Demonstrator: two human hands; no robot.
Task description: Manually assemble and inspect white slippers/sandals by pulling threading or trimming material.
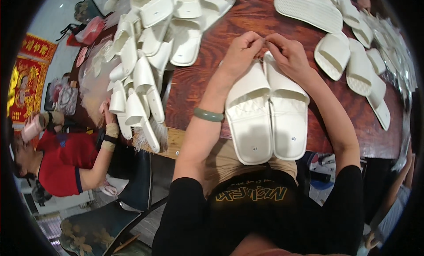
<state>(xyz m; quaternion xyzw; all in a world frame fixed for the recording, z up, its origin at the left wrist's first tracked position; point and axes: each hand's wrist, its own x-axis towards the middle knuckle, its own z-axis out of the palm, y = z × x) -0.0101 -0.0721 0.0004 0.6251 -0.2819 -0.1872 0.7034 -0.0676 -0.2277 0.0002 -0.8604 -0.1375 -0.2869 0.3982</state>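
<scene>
A pair of white slide slippers lies side by side in front of me, the left slipper (249, 123) and the right slipper (290, 119), their heel ends reaching past the table's near edge. At the far toe ends, my left hand (244, 51) and my right hand (289, 55) meet with fingertips pinched close together. Whatever is between the fingertips is too small to make out. The left wrist, with a green bangle (208, 115), rests beside the left slipper, and the right forearm runs along the other side.
A heap of white slippers (152, 39) fills the table's left side. More white slippers (332, 56) lie at the right by clear plastic bags (388, 39). The reddish wooden table (198, 88) spans between. A seated person in a red shirt (66, 159) holds a pink cup at left.
</scene>
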